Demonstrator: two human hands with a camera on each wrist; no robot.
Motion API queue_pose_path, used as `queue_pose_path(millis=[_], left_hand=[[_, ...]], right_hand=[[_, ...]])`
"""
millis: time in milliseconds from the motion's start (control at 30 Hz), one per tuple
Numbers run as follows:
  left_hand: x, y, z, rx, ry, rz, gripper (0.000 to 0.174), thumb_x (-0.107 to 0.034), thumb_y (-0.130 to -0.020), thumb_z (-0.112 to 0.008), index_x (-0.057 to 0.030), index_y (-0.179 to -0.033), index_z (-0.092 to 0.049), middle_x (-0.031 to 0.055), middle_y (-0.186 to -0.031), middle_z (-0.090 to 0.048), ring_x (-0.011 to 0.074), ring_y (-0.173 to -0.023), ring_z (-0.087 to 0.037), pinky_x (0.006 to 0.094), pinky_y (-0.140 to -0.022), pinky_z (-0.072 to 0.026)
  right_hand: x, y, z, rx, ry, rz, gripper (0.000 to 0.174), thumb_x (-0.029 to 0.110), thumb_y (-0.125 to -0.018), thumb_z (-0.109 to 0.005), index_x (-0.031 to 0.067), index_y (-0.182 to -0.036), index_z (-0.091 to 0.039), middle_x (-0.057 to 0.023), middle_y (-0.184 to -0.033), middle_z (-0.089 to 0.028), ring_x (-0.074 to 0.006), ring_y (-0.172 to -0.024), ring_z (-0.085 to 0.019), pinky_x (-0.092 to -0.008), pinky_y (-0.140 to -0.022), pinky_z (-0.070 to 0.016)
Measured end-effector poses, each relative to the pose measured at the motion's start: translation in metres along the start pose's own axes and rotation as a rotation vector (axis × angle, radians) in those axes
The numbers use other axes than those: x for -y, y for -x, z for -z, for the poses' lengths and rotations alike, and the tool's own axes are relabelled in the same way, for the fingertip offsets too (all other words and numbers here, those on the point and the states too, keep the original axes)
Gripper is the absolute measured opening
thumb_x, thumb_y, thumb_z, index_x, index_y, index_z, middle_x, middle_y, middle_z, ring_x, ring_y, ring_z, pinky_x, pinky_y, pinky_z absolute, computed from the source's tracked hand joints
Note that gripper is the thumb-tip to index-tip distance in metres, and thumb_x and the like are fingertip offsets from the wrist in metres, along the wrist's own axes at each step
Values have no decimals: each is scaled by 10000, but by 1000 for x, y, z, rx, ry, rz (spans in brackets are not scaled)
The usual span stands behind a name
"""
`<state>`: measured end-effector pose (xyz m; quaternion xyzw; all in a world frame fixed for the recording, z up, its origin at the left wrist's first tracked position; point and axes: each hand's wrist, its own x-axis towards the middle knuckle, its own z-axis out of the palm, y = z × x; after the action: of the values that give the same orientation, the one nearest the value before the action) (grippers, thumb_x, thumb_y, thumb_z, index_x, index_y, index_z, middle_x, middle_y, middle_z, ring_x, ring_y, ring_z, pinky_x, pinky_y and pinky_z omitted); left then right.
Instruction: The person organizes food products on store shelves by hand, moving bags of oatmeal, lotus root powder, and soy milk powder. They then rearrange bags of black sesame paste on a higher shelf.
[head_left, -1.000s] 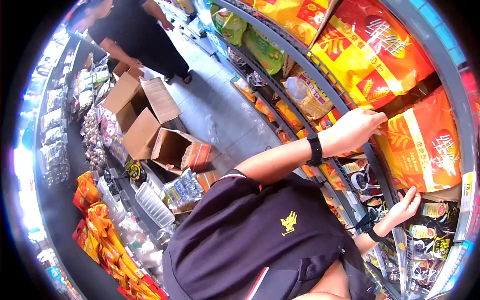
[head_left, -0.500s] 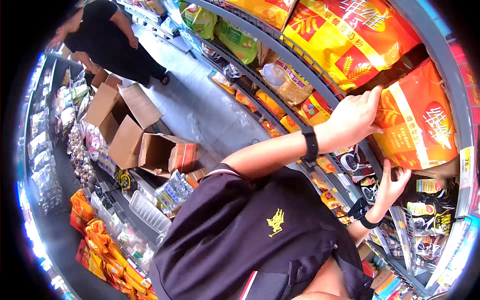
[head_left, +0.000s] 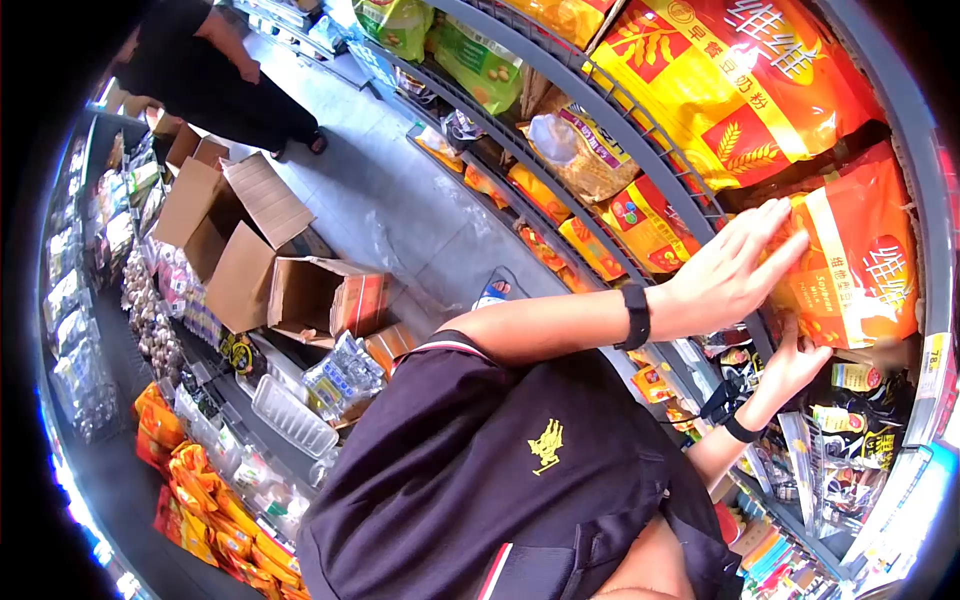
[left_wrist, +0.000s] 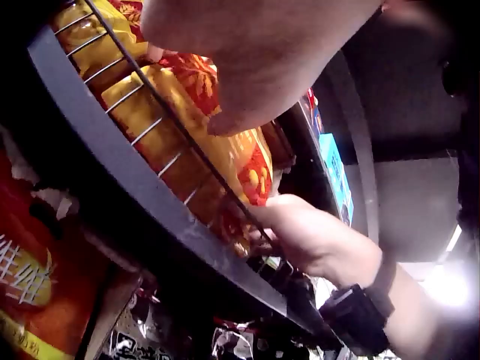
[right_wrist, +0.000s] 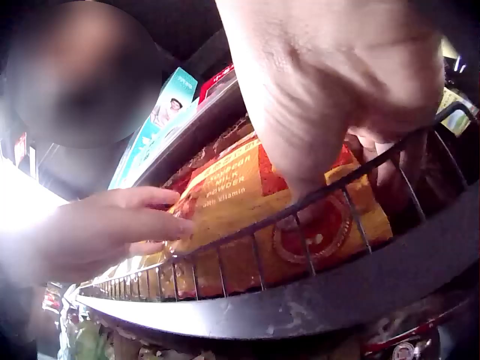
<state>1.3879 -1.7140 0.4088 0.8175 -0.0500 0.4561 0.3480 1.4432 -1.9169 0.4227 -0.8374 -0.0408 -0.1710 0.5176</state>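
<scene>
An orange soybean milk powder bag (head_left: 860, 250) stands on the wire-fronted shelf in the head view. The left hand (head_left: 725, 275) lies across its near left side, fingers nearly straight. In the right wrist view the left hand's (right_wrist: 112, 229) fingertips touch the bag's printed front (right_wrist: 232, 195). At the bag's lower corner, the right hand (head_left: 795, 365) has its fingers bent. Its thumb presses by the round emblem, with other fingers round the bag's end, and the right hand (right_wrist: 337, 82) reaches over the wire rail (right_wrist: 255, 262). The left wrist view shows the right hand (left_wrist: 307, 236) at that corner.
A larger red and yellow bag (head_left: 735, 100) stands beside it, and black packages (head_left: 860, 415) lie below. Shelf rails (head_left: 590, 105) curve past both arms. Open cartons (head_left: 240, 270) stand across the aisle, near a person in black (head_left: 215, 75). A foot (head_left: 495, 288) shows on the aisle floor.
The left hand's bent fingers have straightened and lie flatter over the bag. The right hand has closed in on the lower corner. A foot has come into view in the aisle.
</scene>
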Motion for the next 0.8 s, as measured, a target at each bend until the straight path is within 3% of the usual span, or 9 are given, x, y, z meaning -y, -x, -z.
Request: queue_pose_path(millis=[67, 167, 300, 467, 567, 600, 700, 767, 800], left_hand=[[1, 17, 2, 79, -18, -58, 757, -162, -855, -741, -54, -1547, -453, 250, -1605, -379, 454, -1490, -373, 588, -1230, -317], [1, 43, -1, 212, 73, -39, 742, -166, -834, -746, -99, -1531, -502, 208, -1626, -376, 423, -1517, -341, 581, -1234, -295], [10, 56, -3, 363, -88, -14, 775, -234, -827, -806, -160, -1540, -512, 151, -1645, -377, 372, -1531, -337, 612, -1227, -266], [15, 42, 10, 397, -56, -45, 753, -243, -897, -779, -162, -1580, -471, 130, -1669, -358, 338, -1556, -313, 633, -1244, -183], [8, 45, -2, 379, -59, -20, 756, -225, -896, -762, -133, -1581, -457, 171, -1681, -318, 375, -1573, -262, 655, -1242, -145], [5, 47, -5, 357, -2, -12, 748, -216, -896, -757, -108, -1573, -460, 214, -1678, -293, 423, -1580, -211, 666, -1240, -132], [0, 64, -8, 252, 176, -88, 581, -41, -853, -741, -64, -1408, -573, 222, -1588, -379, 436, -1479, -344, 605, -1187, -277], [11, 97, -16, 236, 386, -148, 445, 8, -798, -734, -90, -1225, -659, 181, -1423, -556, 401, -1321, -508, 585, -1116, -362], [16, 107, -16, 410, 423, -156, 385, 29, -800, -717, -87, -1164, -674, 153, -1352, -608, 379, -1245, -560, 543, -1067, -410]], right_hand=[[-5, -2, -2, 14, 44, 54, 428, 40, -935, -792, -71, -1254, -528, -174, -1186, -682, -243, -1056, -676, -379, -944, -569], [-27, -5, 14, -20, 175, 151, 480, 102, -914, -830, -72, -1261, -549, -202, -1258, -677, -250, -1133, -672, -422, -1019, -536], [-17, 20, 10, -203, 219, 266, 539, 145, -922, -826, -51, -1351, -566, -187, -1294, -667, -261, -1193, -652, -414, -1100, -487], [-12, 79, 38, -299, 302, 257, 482, 111, -941, -792, -19, -1361, -595, -181, -1320, -663, -273, -1212, -654, -395, -1085, -493], [-22, 104, 62, -392, 382, 213, 351, 78, -951, -768, 6, -1278, -665, -140, -1224, -718, -232, -1104, -698, -358, -990, -540], [-29, 114, 74, -400, 406, 171, 313, 76, -952, -763, 12, -1249, -684, -127, -1187, -730, -221, -1069, -703, -349, -959, -545], [-33, 131, 100, -430, 440, 73, 222, 70, -968, -735, 19, -1184, -726, -101, -1109, -751, -173, -990, -704, -316, -891, -552], [-40, 139, 113, -436, 439, 35, 215, 71, -972, -731, 17, -1180, -731, -101, -1088, -754, -165, -958, -712, -301, -874, -557], [-41, 142, 118, -436, 415, -14, 191, 71, -979, -723, 14, -1160, -740, -103, -1083, -758, -161, -933, -722, -292, -865, -562]])
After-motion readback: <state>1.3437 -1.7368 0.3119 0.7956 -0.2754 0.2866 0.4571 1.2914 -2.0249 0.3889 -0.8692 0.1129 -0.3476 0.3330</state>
